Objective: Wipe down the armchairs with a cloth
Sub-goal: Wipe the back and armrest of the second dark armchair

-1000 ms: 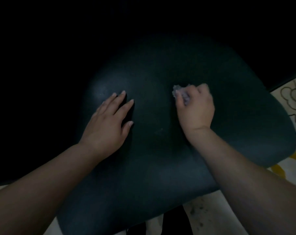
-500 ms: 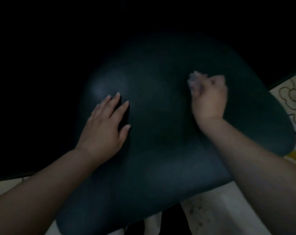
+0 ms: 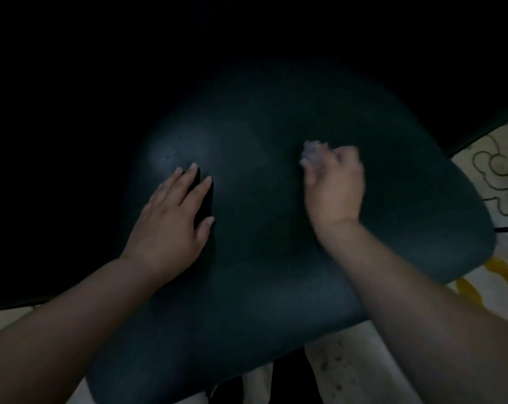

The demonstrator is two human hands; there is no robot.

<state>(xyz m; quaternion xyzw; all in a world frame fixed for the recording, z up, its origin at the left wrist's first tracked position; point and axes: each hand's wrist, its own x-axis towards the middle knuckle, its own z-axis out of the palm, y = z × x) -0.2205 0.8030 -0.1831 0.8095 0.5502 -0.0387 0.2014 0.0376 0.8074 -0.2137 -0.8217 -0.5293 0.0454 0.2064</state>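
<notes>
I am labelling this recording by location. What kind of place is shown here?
Probably a dim room indoors, perhaps a home. A dark padded chair seat fills the view, a pale patterned floor covering lies beside it, and the right hand holds a cloth.

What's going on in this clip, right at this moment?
A person is wiping a dark chair seat in dim light. The right hand is closed around a small pale crumpled cloth and presses it against the seat's upper right part; the hand is motion-blurred. The left hand lies flat and open on the seat's left side. A patterned floor shows beyond the seat.
</notes>
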